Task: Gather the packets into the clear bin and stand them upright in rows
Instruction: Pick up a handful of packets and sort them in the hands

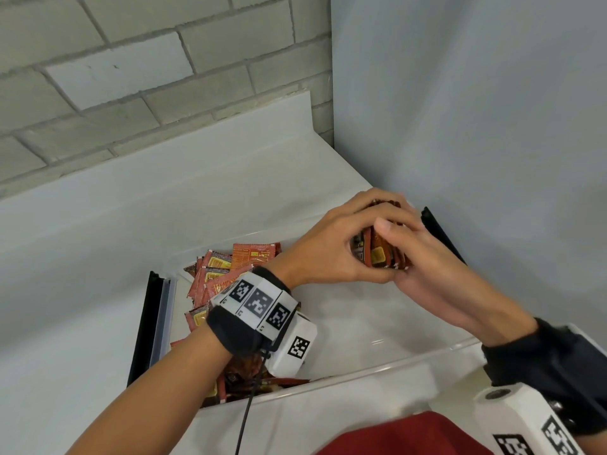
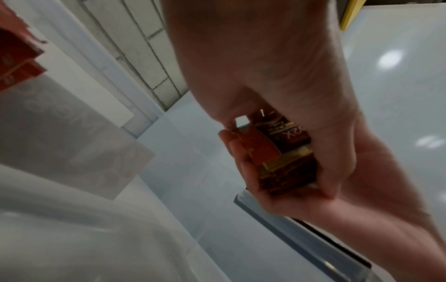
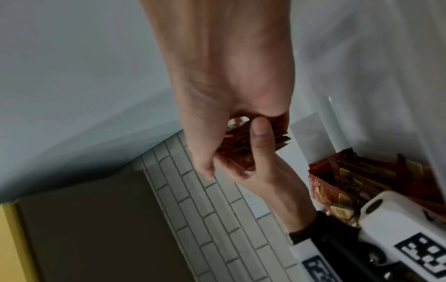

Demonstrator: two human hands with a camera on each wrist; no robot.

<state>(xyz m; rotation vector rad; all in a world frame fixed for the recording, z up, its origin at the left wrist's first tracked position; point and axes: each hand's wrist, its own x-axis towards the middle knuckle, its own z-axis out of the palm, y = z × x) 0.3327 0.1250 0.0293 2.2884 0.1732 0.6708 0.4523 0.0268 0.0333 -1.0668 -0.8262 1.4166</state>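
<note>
Far to the left of your left hand [image 1: 323, 254], a black bar [image 1: 146, 326] runs along the end of the clear bin [image 1: 377, 356]. The bin sits on the white counter [image 1: 98, 257]. Just inside that end, under your left wrist and forearm, a loose pile of red packets [image 1: 223, 274] lies flat and jumbled on the bin floor. None of them stand up.

Your left hand is out over the far right end of the bin. Its fingers curl over the top of a small stack of packets [image 1: 381, 254], and its thumb [image 3: 262, 141] presses on the near side of the stack.

Your right hand [image 1: 433, 274] is touching your left hand. It cups the same stack from below and from the right, with its fingers wrapped around it. So both hands grip the stack together. From the left wrist view, the stack looks to be held above the bin floor.

Just past your right hand there is a second black bar [image 1: 440, 231] and a plain wall [image 1: 476, 110].
</note>
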